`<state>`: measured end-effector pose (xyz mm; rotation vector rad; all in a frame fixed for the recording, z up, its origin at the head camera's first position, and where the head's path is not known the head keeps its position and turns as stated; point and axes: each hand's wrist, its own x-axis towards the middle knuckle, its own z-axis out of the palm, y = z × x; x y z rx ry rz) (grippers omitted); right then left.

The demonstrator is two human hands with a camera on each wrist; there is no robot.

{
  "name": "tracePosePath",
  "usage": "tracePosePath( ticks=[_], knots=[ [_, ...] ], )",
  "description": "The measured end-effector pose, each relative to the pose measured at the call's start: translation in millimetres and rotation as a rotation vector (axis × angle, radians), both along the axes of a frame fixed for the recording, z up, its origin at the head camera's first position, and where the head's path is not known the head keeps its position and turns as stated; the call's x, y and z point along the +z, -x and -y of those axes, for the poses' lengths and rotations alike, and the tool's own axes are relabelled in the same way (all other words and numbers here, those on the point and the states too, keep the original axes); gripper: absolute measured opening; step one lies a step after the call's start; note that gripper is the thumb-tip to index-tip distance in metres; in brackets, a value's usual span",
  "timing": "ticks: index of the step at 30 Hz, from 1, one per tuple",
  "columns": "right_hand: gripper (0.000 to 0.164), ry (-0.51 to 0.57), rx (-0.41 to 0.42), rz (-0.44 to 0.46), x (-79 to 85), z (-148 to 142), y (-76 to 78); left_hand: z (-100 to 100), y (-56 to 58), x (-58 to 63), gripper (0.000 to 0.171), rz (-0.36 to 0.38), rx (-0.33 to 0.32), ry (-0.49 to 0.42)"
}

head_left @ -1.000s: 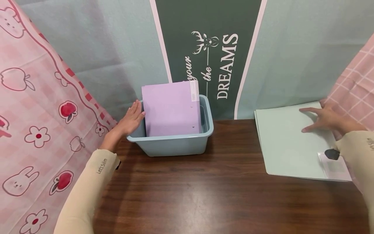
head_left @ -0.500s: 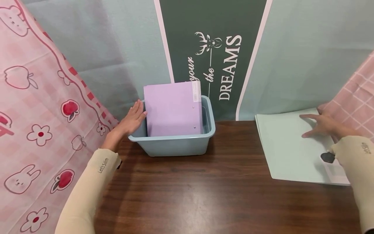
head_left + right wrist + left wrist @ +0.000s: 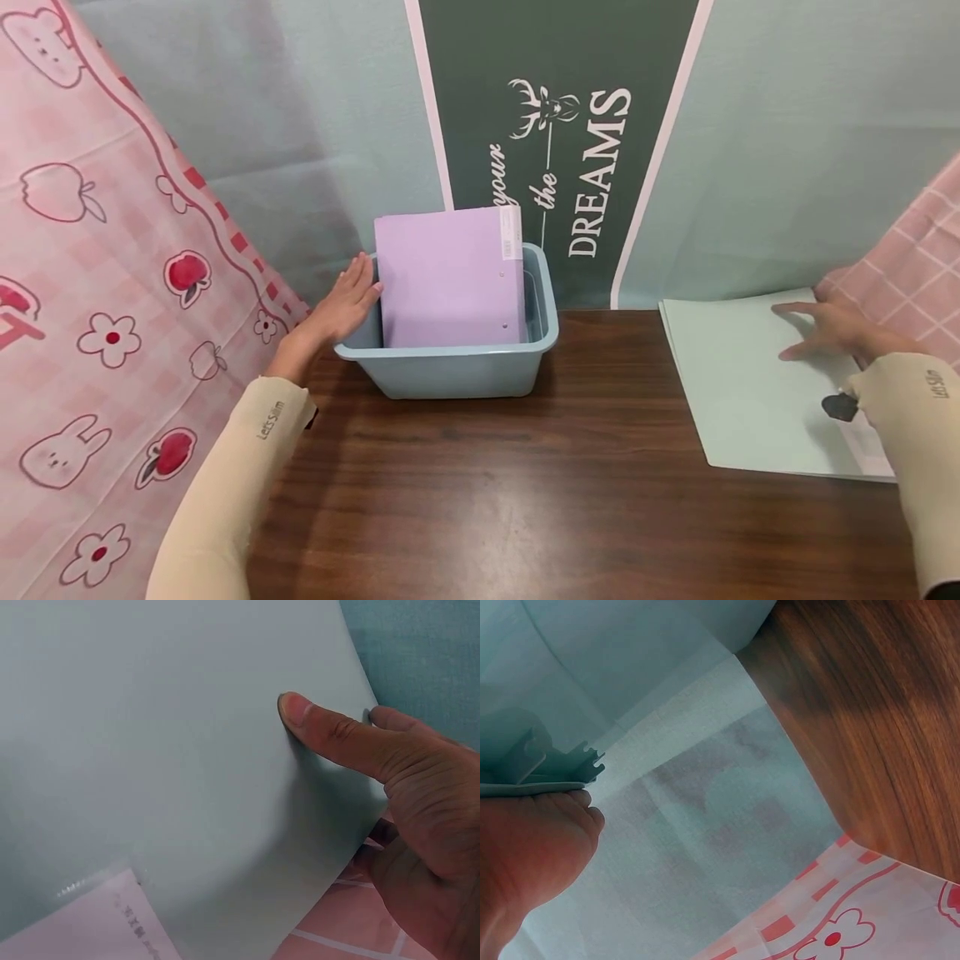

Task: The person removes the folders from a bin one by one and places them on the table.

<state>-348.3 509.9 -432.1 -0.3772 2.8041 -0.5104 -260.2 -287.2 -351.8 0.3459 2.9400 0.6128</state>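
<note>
My left hand (image 3: 347, 304) lies with straight fingers against the left rim of a blue plastic tub (image 3: 450, 375). The left wrist view shows the same hand (image 3: 540, 847) right at the tub's rim. Upright in the tub stands a purple file folder (image 3: 450, 283) with a white label at its upper right. Far to the right, a pale green folder (image 3: 750, 383) lies flat on the table. My right hand (image 3: 832, 329) grips its right side. In the right wrist view the thumb (image 3: 337, 735) presses on top, while other fingers curl under the edge, partly hidden.
The brown wooden table (image 3: 487, 500) runs between tub and folder. A grey-green cloth (image 3: 300, 125) with printed lettering hangs behind. Pink patterned cloth (image 3: 105, 275) closes the left side, and pink checked cloth (image 3: 922, 250) borders the right, close to the right hand.
The pale green folder has slid slightly toward the front right with the right hand on it. The head view has panned a little left. My left hand stays at the tub's rim.
</note>
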Motion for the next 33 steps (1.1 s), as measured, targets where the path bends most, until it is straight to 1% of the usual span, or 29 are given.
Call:
tracePosePath(
  ticks=[6, 10, 15, 19, 21, 22, 28, 33],
  knots=[
    [0.096, -0.006, 0.007, -0.009, -6.7, -5, -2.5, -2, 1.9, 0.0, 0.073, 0.001, -0.006, 0.003],
    [0.096, 0.005, 0.011, 0.033, -10.5, -6, -5.0, -3, 1.4, 0.1, 0.073, 0.018, -0.003, -0.008],
    [0.098, -0.009, 0.013, 0.09, -12.9, -6, -7.6, -3, 2.2, -1.7, 0.074, 0.006, -0.004, -0.02],
    [0.094, -0.015, 0.012, 0.091, -11.3, -4, -8.5, -2, 2.3, -2.3, 0.075, 0.0, 0.002, -0.033],
    [0.091, -0.022, 0.016, 0.078, -9.1, -2, -8.5, -2, 2.5, -2.2, 0.076, 0.001, 0.004, -0.033],
    [0.09, -0.035, 0.028, 0.055, -8.1, -2, -8.0, -2, 2.7, -2.0, 0.076, 0.004, 0.003, -0.033],
    [0.09, -0.159, 0.133, -0.143, 0.3, 2, -4.6, -1, 2.6, -0.5, 0.074, 0.009, 0.003, -0.022],
    [0.094, -0.162, 0.13, -0.144, 5.1, 5, -2.6, 1, 0.5, -0.4, 0.074, 0.008, 0.003, -0.034]
  ],
)
